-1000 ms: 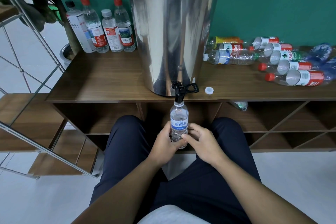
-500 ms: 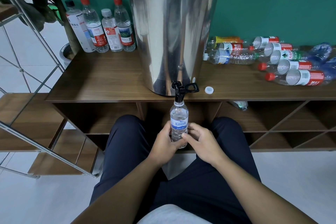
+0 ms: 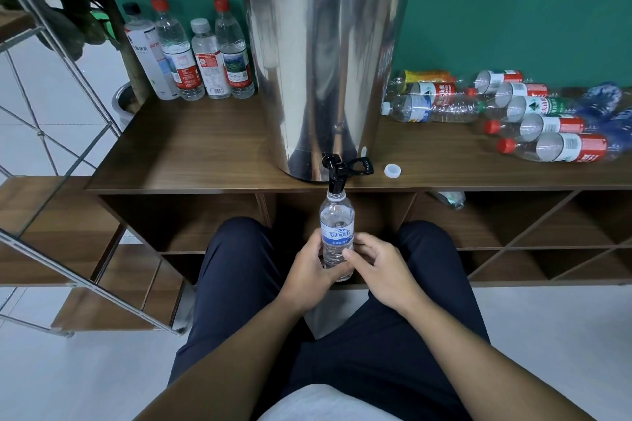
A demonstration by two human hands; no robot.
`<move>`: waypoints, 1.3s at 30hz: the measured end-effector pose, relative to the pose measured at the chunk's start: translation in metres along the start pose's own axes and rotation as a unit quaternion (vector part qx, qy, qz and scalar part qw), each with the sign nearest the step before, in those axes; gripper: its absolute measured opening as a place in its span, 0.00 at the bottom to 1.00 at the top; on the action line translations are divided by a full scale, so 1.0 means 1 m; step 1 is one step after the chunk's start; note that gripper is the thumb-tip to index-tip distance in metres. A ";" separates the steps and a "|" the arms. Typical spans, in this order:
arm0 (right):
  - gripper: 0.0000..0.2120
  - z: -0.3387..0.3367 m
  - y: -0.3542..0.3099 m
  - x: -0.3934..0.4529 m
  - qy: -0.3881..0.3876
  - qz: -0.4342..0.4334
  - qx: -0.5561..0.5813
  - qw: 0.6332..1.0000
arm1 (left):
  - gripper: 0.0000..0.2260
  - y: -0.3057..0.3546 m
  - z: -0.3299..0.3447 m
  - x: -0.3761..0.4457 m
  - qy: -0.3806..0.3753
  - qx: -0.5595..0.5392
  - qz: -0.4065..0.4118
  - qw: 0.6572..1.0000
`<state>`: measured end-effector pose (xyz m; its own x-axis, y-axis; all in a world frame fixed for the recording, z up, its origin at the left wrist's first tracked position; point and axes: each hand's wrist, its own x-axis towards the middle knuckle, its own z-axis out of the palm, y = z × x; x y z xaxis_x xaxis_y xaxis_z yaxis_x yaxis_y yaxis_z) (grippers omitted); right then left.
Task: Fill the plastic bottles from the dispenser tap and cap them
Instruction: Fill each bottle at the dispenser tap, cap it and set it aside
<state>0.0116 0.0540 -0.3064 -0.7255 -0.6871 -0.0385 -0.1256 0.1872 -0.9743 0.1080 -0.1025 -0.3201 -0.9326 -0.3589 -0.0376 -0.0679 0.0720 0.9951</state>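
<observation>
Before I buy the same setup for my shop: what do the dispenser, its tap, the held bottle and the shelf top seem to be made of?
Dispenser: polished metal, probably stainless steel; mirror-like reflections.
Tap: black, slightly glossy, likely plastic.
Bottle, held by the left hand and right hand: clear thin plastic, paper or film label.
Shelf top: dark wood grain, matte; veneer or laminate, cannot tell which.

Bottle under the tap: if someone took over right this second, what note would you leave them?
Left hand grips the bottle, holding it upright with its open neck at the black tap of the steel dispenser. Right hand pinches the bottle's side, steadying it.
Its white cap lies on the shelf top, right of the tap.
Done: four capped bottles stand left of the dispenser.
Left: finish filling, cap it, then the lying bottles on the right.
</observation>
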 end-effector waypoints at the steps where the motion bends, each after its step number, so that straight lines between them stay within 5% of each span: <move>1: 0.14 0.000 0.000 0.000 0.000 0.000 0.000 1.000 | 0.27 0.000 0.000 0.000 0.000 0.000 0.000 1.000; 27: 0.14 -0.001 -0.010 -0.003 0.007 0.027 -0.004 1.000 | 0.27 -0.004 0.000 0.001 -0.002 0.007 0.001 1.000; 34: 0.15 -0.024 -0.047 0.023 0.153 0.004 0.004 0.988 | 0.30 -0.002 -0.001 0.001 0.007 -0.002 -0.018 1.000; 39: 0.17 -0.030 -0.106 0.040 0.164 -0.047 0.016 0.985 | 0.30 -0.001 0.000 0.000 0.005 -0.006 -0.024 1.000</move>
<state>-0.0243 0.0274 -0.1979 -0.8923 -0.4349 0.1215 -0.1852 0.1070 -0.9769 0.1083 -0.1026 -0.3207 -0.9247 -0.3714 -0.0838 -0.1073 0.0432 0.9933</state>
